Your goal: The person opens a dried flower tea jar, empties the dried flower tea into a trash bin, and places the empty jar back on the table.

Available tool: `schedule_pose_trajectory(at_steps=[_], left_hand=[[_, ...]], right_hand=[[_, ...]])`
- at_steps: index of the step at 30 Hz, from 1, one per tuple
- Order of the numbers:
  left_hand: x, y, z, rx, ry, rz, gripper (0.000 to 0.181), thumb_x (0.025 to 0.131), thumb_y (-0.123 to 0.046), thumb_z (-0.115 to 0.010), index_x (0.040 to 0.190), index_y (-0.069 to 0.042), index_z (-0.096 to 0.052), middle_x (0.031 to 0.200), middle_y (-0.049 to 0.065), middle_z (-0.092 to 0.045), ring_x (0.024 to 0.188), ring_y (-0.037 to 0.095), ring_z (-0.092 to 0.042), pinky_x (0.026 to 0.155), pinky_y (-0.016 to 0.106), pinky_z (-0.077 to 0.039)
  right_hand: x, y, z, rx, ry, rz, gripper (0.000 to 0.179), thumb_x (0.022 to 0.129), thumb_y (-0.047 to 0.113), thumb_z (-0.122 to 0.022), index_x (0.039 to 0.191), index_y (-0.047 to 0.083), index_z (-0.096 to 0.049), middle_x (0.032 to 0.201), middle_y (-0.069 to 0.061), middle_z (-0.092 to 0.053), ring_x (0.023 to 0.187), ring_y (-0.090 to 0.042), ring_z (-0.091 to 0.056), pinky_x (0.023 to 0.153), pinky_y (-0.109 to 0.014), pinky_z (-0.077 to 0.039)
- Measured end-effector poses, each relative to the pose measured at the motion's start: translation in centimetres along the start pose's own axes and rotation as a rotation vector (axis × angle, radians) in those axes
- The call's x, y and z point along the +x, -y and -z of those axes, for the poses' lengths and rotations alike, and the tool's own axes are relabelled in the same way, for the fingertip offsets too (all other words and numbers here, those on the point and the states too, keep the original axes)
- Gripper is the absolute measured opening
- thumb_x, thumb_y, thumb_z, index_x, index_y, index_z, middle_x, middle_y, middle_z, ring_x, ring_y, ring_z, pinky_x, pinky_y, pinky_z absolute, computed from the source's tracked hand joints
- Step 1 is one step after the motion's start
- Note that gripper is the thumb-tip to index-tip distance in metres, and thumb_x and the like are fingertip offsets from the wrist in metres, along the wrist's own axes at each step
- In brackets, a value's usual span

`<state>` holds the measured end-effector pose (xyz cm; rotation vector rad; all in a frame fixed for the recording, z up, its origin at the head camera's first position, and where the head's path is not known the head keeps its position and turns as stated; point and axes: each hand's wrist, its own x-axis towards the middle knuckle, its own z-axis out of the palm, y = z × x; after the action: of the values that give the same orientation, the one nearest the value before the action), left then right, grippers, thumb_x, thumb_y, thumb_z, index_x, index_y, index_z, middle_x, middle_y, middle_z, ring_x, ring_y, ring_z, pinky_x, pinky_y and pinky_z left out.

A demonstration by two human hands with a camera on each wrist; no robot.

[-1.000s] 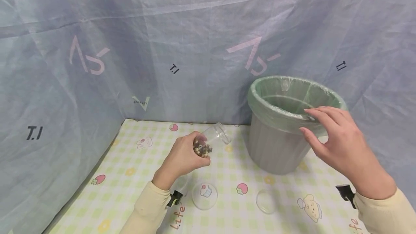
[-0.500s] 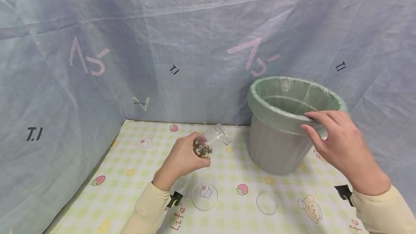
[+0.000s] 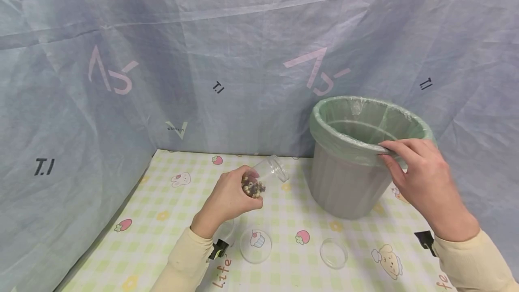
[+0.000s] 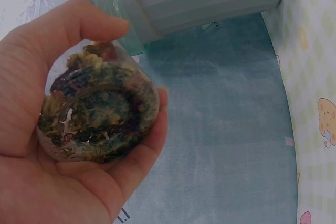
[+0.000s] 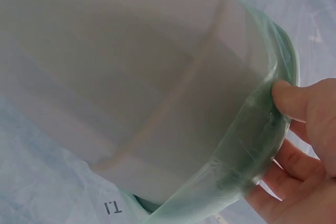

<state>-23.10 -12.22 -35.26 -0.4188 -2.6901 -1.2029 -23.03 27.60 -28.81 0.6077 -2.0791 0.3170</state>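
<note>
My left hand grips a clear jar by its base, tilted so that its uncovered mouth points up and to the right. Dried flower buds, dark and yellowish, are gathered in the base; the left wrist view shows them through the jar's bottom. On the right, a grey trash can has a green plastic liner folded over its rim. My right hand pinches that lined rim at the near right side. Its thumb presses the liner from outside.
Two clear round lids lie on the checked tablecloth: one near the middle, one farther right. Another clear round piece is partly hidden by my left wrist. Blue-grey cloth hangs behind the table and along its left.
My right hand has moved slightly left and down onto the can's rim, and its thumb has closed in against the liner. My left hand and the jar have stayed put.
</note>
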Motion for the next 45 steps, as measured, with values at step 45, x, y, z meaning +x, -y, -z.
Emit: schedule_pose_trajectory(at_steps=[45], left_hand=[[0.5,-1.4,-0.1,-0.029,-0.062,-0.002,0.047,0.073,-0.024,-0.085,0.117,-0.025,-0.068,0.098,-0.009,-0.069,0.08,0.009,-0.065,0.072,0.033,-0.055]], right_hand=[[-0.4,0.1,-1.0,0.024,-0.088,-0.02,0.037,0.075,-0.017,-0.08,0.108,-0.001,-0.077,0.096,-0.018,-0.07,0.091,-0.041,-0.059,0.081,-0.052,-0.042]])
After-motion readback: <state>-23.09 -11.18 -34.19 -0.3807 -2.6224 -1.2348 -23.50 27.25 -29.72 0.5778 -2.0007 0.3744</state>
